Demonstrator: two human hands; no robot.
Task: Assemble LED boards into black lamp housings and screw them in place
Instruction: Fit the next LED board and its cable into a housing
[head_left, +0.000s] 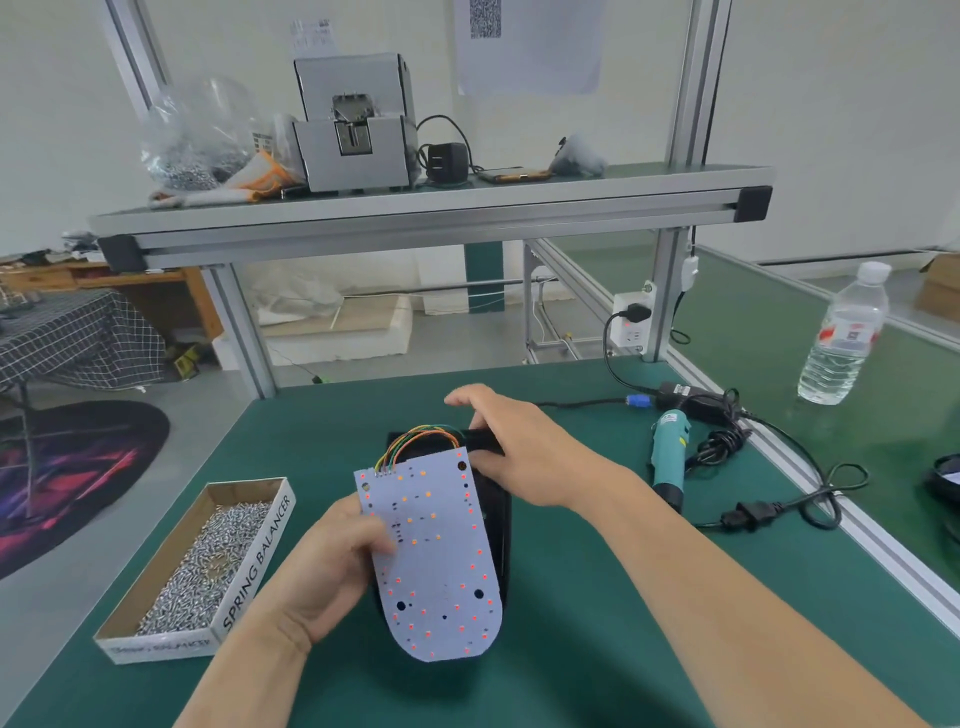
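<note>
A: Item: lighting?
B: Bright, even, diffuse; soft, faint shadows on the matte green tabletop (322, 436); white round-ended LED board (436, 561) well lit.
A: Item: picture quality?
B: Slightly soft throughout; silver aluminium frame posts (696, 78) lean and bow toward edges; black plastic lamp housing (497, 519) lacks detail.

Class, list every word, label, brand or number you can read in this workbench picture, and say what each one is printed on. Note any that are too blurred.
"SPRING BALANCER": on the long side of the cardboard box that holds screws.
Short end of the same box: faint print, too blurred to read.
Water bottle label: too small to read.
Wall sheet with a code pattern: no readable words.
Screwdriver sticker: blurred.
</note>
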